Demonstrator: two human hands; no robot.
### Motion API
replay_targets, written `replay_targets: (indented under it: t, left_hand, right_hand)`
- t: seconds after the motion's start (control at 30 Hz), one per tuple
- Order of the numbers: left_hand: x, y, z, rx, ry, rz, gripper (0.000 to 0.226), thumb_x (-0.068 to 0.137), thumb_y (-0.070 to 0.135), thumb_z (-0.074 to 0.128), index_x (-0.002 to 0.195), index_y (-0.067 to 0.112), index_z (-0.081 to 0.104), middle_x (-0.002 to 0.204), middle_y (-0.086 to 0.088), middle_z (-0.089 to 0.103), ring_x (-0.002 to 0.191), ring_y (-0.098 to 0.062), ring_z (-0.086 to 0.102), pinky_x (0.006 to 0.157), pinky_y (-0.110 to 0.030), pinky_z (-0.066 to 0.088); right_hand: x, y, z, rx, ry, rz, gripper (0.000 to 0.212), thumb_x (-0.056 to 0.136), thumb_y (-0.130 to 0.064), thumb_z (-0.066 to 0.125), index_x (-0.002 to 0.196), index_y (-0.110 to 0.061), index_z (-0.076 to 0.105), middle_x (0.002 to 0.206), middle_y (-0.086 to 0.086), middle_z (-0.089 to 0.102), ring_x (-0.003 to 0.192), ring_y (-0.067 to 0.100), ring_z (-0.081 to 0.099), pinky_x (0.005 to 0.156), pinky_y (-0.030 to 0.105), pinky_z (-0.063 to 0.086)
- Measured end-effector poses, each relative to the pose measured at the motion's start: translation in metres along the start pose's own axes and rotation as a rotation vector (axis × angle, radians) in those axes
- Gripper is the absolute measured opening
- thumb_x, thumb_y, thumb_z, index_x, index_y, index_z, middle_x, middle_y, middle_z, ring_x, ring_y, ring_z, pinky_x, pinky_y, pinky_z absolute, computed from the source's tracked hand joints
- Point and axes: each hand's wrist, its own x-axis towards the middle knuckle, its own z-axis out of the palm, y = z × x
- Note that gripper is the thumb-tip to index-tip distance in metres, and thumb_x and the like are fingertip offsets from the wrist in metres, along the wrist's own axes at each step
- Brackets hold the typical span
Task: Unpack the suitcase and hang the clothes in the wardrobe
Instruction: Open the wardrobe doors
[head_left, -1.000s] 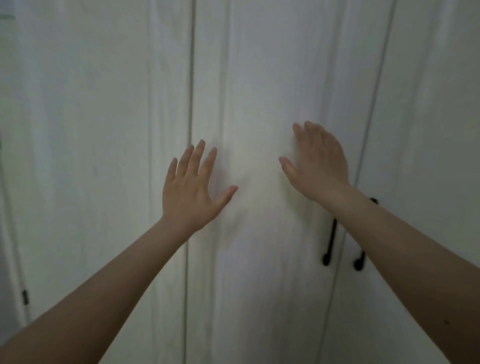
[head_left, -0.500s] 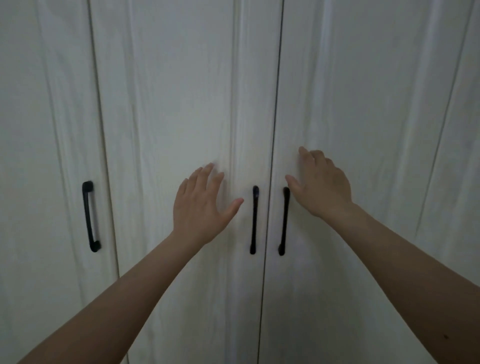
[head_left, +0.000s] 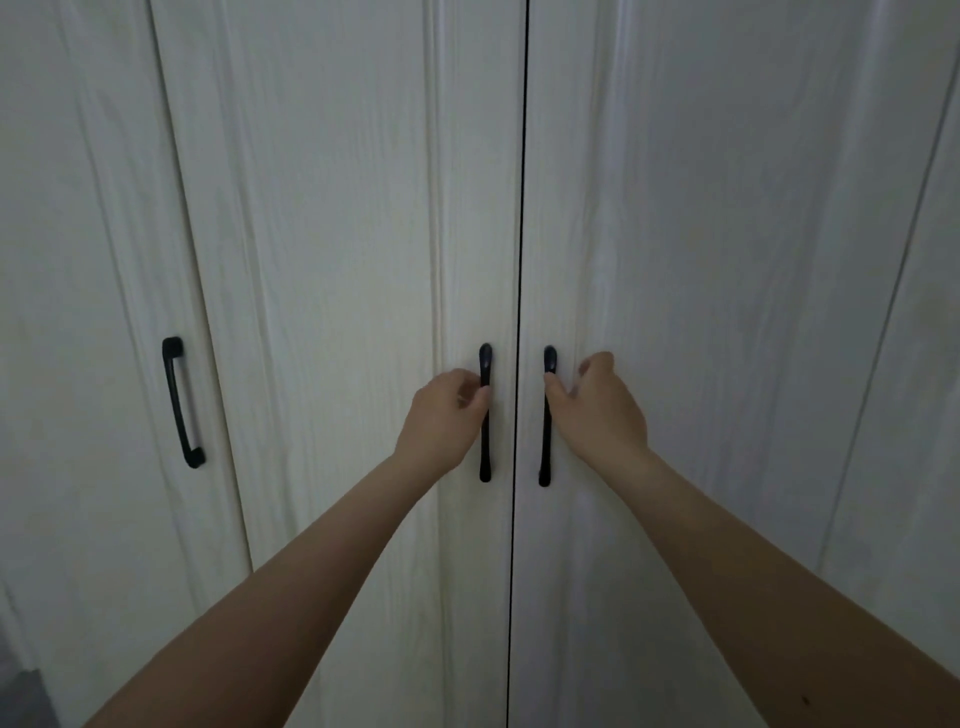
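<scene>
White wardrobe (head_left: 337, 208) doors fill our view, both closed. Our left hand (head_left: 441, 415) curls round the left centre handle (head_left: 485, 457); our right hand (head_left: 597, 410) hooks the right centre handle (head_left: 545, 452).

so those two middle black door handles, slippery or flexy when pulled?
Probably stiff: each middle handle is a slim dark bar fixed at both ends. Possibly a little slick, the finish looks smooth. The left hand and right hand curl at them.

The wardrobe doors (head_left: 337, 260) are white with a faint vertical wood-grain pattern, and the three bar handles (head_left: 181, 402) on them are black.
</scene>
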Motion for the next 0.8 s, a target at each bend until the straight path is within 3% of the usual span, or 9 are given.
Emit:
replay_targets:
  t: [0.07, 0.13, 0.23, 0.33, 0.43, 0.53, 0.67, 0.8]
  left_hand:
    - [0.003, 0.005, 0.006, -0.171, 0.008, -0.091, 0.024, 0.096, 0.031, 0.046, 0.101, 0.014, 0.062, 0.09, 0.003, 0.062, 0.08, -0.01, 0.057, 0.065, -0.009, 0.043]
    - [0.007, 0.007, 0.01, -0.388, 0.01, -0.196, 0.026, 0.096, 0.032, 0.046, 0.084, 0.016, 0.064, 0.084, -0.001, 0.066, 0.086, -0.019, 0.063, 0.08, -0.024, 0.051]
    - [0.007, 0.007, 0.013, -0.557, 0.002, -0.266, 0.029, 0.096, 0.03, 0.047, 0.079, 0.016, 0.066, 0.083, -0.006, 0.07, 0.09, -0.026, 0.068, 0.093, -0.041, 0.05]
    - [0.001, 0.009, 0.015, -0.561, 0.065, -0.28, 0.035, 0.093, 0.037, 0.05, 0.079, 0.01, 0.068, 0.075, -0.004, 0.069, 0.087, -0.03, 0.068, 0.09, -0.044, 0.052]
    - [-0.008, 0.017, 0.015, -0.503, 0.133, -0.267, 0.042, 0.092, 0.04, 0.051, 0.082, 0.004, 0.069, 0.069, 0.0, 0.066, 0.079, -0.026, 0.067, 0.081, -0.036, 0.055]
    - [-0.019, 0.026, 0.013, -0.408, 0.193, -0.274, 0.043, 0.093, 0.039, 0.049, 0.082, 0.002, 0.068, 0.066, 0.002, 0.064, 0.066, -0.013, 0.06, 0.063, -0.02, 0.046]
    - [-0.035, 0.029, 0.006, -0.321, 0.264, -0.281, 0.044, 0.093, 0.038, 0.048, 0.074, 0.002, 0.065, 0.062, 0.001, 0.064, 0.056, -0.01, 0.052, 0.049, -0.01, 0.039]
    - [-0.062, 0.035, -0.01, -0.295, 0.327, -0.28, 0.045, 0.092, 0.038, 0.048, 0.071, 0.002, 0.063, 0.063, -0.001, 0.065, 0.053, -0.009, 0.051, 0.051, -0.012, 0.041]
  right_hand:
    - [0.002, -0.002, 0.004, 0.14, -0.044, 0.037, 0.034, 0.096, -0.042, 0.04, 0.095, -0.01, 0.051, 0.085, 0.003, 0.06, 0.07, 0.014, 0.056, 0.055, 0.023, 0.039]
    - [0.005, -0.007, 0.01, 0.345, -0.092, 0.104, 0.037, 0.098, -0.039, 0.038, 0.09, -0.009, 0.058, 0.084, 0.003, 0.066, 0.077, 0.016, 0.06, 0.063, 0.022, 0.042]
    - [0.005, -0.013, 0.016, 0.619, -0.098, 0.231, 0.032, 0.099, -0.035, 0.037, 0.083, -0.014, 0.055, 0.076, 0.0, 0.064, 0.078, 0.017, 0.062, 0.077, 0.028, 0.046]
    - [-0.003, -0.012, 0.017, 0.717, -0.094, 0.277, 0.034, 0.099, -0.038, 0.038, 0.079, -0.015, 0.054, 0.07, 0.0, 0.056, 0.067, 0.014, 0.056, 0.067, 0.023, 0.045]
    - [-0.01, -0.016, 0.014, 0.687, -0.084, 0.28, 0.035, 0.097, -0.042, 0.039, 0.077, -0.016, 0.054, 0.07, 0.0, 0.055, 0.065, 0.014, 0.055, 0.06, 0.022, 0.043]
    - [-0.021, -0.017, 0.008, 0.611, -0.079, 0.231, 0.033, 0.097, -0.039, 0.04, 0.08, -0.013, 0.052, 0.071, 0.0, 0.054, 0.064, 0.013, 0.054, 0.059, 0.021, 0.041]
    - [-0.041, -0.02, -0.002, 0.564, -0.053, 0.186, 0.029, 0.097, -0.036, 0.041, 0.079, -0.015, 0.048, 0.073, -0.001, 0.051, 0.068, 0.015, 0.052, 0.058, 0.023, 0.04]
    - [-0.069, -0.023, -0.01, 0.53, -0.033, 0.105, 0.023, 0.097, -0.034, 0.043, 0.099, -0.012, 0.049, 0.078, -0.004, 0.05, 0.066, 0.01, 0.05, 0.054, 0.02, 0.035]
